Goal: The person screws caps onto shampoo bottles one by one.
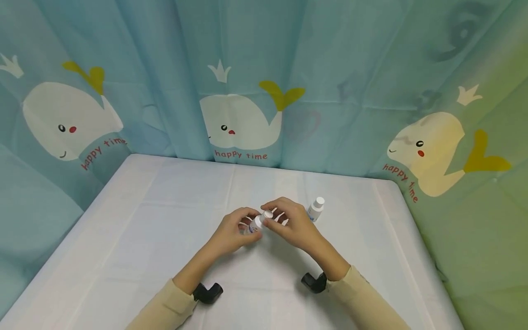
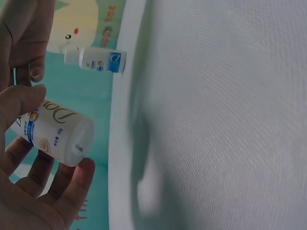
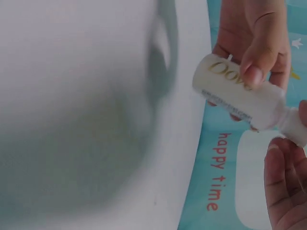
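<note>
Near the middle of the table, my left hand (image 1: 231, 233) grips a small white Dove bottle (image 3: 235, 91) by its body. The bottle is tilted off the table, its base (image 2: 79, 148) toward the camera in the left wrist view. With thumb and fingers, my right hand (image 1: 296, 225) pinches the white cap (image 3: 293, 126) at the bottle's upper end. Part of the cap is hidden behind those fingers. A second white bottle (image 1: 316, 209) with a blue-marked label stands upright on the table, just beyond the right hand.
A pale cloth covers the table (image 1: 165, 238). Behind it hangs a blue-green curtain (image 1: 330, 137) printed with white whales. A black angled piece (image 1: 209, 293) sits at the left wrist, and another black piece (image 1: 314, 283) at the right wrist.
</note>
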`<state>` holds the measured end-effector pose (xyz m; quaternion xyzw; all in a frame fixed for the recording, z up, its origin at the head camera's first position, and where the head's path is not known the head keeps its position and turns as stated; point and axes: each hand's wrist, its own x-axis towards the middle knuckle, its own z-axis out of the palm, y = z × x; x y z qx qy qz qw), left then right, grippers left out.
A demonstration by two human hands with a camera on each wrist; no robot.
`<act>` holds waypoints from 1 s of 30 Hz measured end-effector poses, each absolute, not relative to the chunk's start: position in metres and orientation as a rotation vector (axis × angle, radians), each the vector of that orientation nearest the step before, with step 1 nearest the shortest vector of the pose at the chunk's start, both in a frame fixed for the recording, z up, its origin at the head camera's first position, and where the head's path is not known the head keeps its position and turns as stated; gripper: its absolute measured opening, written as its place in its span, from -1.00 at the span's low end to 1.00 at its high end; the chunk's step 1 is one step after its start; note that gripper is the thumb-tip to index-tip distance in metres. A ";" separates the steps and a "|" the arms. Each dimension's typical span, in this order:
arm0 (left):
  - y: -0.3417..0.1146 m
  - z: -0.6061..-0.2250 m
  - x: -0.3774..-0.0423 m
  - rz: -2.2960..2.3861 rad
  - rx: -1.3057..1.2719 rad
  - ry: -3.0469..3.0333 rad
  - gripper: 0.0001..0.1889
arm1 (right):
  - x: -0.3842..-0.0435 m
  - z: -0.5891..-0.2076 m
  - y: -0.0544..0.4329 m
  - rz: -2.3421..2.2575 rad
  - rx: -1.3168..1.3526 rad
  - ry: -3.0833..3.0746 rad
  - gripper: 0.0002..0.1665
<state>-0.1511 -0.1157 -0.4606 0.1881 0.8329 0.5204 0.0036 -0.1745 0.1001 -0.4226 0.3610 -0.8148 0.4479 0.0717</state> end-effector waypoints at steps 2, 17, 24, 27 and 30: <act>-0.115 -0.460 -0.151 1.623 0.602 2.622 -0.57 | -0.176 -0.423 0.101 1.333 1.074 -2.444 -0.66; -0.114 -0.454 -0.151 1.592 0.624 2.646 -0.56 | -0.177 -0.418 0.111 1.347 1.184 -2.493 -0.64; -0.111 -0.456 -0.149 1.567 0.640 2.644 -0.56 | -0.178 -0.422 0.109 1.392 1.181 -2.434 -0.66; -0.110 -0.456 -0.150 1.562 0.631 2.640 -0.57 | -0.177 -0.422 0.109 1.399 1.200 -2.411 -0.72; -0.110 -0.457 -0.151 1.564 0.617 2.646 -0.57 | -0.174 -0.418 0.108 1.389 1.218 -2.405 -0.72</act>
